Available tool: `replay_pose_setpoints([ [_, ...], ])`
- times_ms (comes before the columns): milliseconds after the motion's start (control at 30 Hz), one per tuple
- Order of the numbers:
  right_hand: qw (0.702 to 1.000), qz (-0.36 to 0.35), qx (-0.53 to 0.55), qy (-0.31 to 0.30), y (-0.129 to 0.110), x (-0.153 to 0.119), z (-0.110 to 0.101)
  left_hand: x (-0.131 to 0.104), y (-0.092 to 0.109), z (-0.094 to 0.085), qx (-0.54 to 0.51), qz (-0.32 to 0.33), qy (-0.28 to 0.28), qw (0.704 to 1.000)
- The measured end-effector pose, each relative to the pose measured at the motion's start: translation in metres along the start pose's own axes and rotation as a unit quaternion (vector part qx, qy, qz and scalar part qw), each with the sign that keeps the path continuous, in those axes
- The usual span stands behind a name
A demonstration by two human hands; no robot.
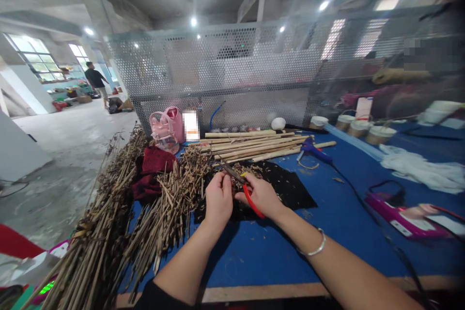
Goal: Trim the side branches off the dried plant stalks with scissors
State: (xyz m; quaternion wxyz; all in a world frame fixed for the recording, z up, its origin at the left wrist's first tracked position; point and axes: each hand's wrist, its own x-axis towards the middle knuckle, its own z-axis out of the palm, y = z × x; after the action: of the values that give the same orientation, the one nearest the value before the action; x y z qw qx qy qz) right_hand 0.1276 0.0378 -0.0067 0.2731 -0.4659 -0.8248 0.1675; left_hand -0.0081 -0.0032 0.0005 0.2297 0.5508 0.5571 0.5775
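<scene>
My right hand [259,196] is closed round red-handled pliers [253,202], whose dark jaws point up and left toward my left hand. My left hand [219,197] is closed, thumb and fingers pressed together beside the jaws; what it pinches is too small to make out. Both hands are over a black cloth [286,186] strewn with small plant clippings. Left of my left hand lies a pile of thin dry stems [170,213]. Pale peeled sticks [254,147] lie behind the cloth.
A larger bundle of dry stalks [98,237] fills the left edge of the blue table [269,256]. A blue glue gun [315,151] with its cable, a purple power strip [403,218] and white cloth [425,167] lie right. Behind stands a perforated metal screen [250,70]. A person [95,80] is far left.
</scene>
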Motion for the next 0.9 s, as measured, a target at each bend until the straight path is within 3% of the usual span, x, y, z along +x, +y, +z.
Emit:
replay_pose_setpoints([
  [267, 0.999, -0.029, 0.004, -0.012, -0.0004, 0.0002, -0.0021, 0.0015, -0.0019, -0.0035, 0.030, 0.044, -0.006, 0.999],
  [567, 0.979, -0.047, 0.190, -0.065, 0.0061, 0.0006, 0.0016, -0.0004, 0.0001, -0.0015, 0.017, 0.038, -0.012, 0.999],
  [733, 0.997, -0.027, 0.072, -0.023, 0.0002, -0.0010, -0.0015, -0.0001, 0.0019, -0.0036, 0.051, 0.047, 0.005, 0.998],
  [900, 0.996, -0.069, 0.011, 0.055, -0.0019, -0.0007, 0.0011, -0.0022, 0.0046, -0.0026, 0.036, 0.073, -0.004, 0.997],
])
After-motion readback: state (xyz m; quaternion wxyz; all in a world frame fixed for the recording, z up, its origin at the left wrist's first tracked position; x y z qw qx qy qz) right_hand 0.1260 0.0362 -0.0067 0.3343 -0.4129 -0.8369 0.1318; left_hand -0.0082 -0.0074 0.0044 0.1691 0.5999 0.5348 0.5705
